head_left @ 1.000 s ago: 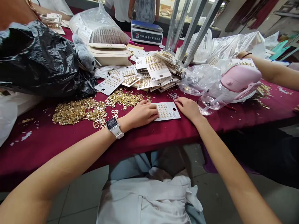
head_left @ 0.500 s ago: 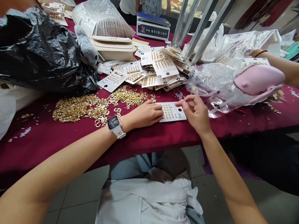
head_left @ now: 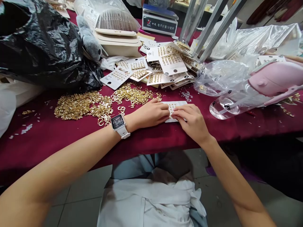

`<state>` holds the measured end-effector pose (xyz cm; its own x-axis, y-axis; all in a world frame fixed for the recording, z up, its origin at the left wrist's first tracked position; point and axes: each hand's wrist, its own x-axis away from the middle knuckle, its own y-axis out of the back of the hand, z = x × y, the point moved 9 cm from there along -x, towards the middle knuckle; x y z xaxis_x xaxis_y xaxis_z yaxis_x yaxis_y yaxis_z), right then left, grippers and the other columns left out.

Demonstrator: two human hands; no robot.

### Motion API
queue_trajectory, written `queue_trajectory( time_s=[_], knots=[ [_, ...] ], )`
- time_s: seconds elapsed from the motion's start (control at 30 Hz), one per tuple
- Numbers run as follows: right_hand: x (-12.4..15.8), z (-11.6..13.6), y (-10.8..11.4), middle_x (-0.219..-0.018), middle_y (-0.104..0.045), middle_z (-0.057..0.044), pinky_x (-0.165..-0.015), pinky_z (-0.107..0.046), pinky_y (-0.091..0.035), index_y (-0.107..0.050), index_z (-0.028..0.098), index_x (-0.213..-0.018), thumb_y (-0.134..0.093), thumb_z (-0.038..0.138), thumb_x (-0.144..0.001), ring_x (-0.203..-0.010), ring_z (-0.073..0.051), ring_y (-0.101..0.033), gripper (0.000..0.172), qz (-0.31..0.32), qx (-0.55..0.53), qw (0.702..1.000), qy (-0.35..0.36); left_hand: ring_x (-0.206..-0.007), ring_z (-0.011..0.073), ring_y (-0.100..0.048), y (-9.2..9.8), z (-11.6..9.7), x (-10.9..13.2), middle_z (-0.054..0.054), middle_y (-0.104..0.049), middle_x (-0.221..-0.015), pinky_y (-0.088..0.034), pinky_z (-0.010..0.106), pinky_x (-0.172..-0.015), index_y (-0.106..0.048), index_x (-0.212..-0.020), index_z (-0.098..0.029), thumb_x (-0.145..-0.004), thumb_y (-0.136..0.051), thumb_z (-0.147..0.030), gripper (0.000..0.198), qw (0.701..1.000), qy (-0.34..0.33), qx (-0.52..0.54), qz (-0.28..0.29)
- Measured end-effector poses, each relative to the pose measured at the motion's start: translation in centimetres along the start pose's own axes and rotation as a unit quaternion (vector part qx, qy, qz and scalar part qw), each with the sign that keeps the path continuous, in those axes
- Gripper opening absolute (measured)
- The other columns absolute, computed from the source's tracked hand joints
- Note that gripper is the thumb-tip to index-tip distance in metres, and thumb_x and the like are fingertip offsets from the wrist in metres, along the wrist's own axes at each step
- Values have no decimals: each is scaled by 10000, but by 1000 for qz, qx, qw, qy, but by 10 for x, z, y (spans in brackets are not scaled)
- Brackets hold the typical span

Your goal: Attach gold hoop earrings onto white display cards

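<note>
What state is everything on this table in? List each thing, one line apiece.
left hand, fingers curled, holding the earring card down at its left edge.
right hand, fingertips bunched on the card; anything pinched is hidden.
earring card, flat on the red cloth, mostly covered by both hands.
loose gold earrings, heaped, unmounted.
filled cards, piled loosely, overlapping.
clear bottle, lying on its side, pink top on.
black bag, crumpled, slumped.

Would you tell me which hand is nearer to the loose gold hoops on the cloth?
Left. The left hand lies just beside the gold hoops, on the left end of the earring card; the right hand sits farther right, on the other end.
</note>
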<state>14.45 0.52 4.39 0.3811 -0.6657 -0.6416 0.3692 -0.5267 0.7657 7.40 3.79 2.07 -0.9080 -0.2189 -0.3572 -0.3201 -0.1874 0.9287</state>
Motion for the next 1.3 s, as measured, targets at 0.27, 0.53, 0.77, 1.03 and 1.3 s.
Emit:
queue_trajectory(
  time_s=[0.27, 0.53, 0.77, 1.03, 1.3],
  knots=[
    [-2, 8, -8, -852, -713, -19, -825, -352, -402, -650, 209, -823, -519, 177, -876, -888, -210, -565, 145, 26, 72, 997, 27, -814, 135, -577, -4, 3, -1, 18, -656, -901, -283, 297, -742, -629, -908, -160, -971, -340, -313, 332, 999, 26, 22, 22],
    [-1, 8, -7, -841, -710, -21, -832, -339, -383, -646, 203, -812, -498, 147, -873, -870, -202, -546, 170, 18, 66, 997, 21, -813, 137, -581, -4, 4, -1, 26, -655, -886, -286, 294, -753, -620, -904, -150, -965, -358, -301, 308, 998, 38, 45, 29],
    [-4, 17, -5, -825, -709, 1, -844, -338, -359, -633, 200, -774, -495, 103, -857, -870, -198, -533, 188, -6, 120, 991, 57, -815, 139, -580, -4, 4, -1, 32, -656, -888, -295, 293, -755, -628, -921, -148, -959, -370, -271, 289, 997, 41, 58, 34],
    [-6, 17, -9, -816, -716, 15, -861, -361, -331, -626, 216, -730, -538, 78, -805, -878, -201, -542, 180, -3, 147, 987, 57, -803, 143, -576, -4, 7, -2, 37, -661, -893, -305, 296, -778, -640, -919, -155, -946, -394, -265, 270, 993, 64, 93, 42],
    [-3, 8, -5, -894, -722, 8, -876, -379, -331, -668, 237, -832, -539, 236, -876, -939, -212, -530, 136, 38, 85, 995, 30, -794, 136, -576, -3, 7, -2, 27, -664, -886, -298, 293, -762, -646, -895, -160, -950, -387, -273, 288, 994, 61, 87, 30]
  ],
)
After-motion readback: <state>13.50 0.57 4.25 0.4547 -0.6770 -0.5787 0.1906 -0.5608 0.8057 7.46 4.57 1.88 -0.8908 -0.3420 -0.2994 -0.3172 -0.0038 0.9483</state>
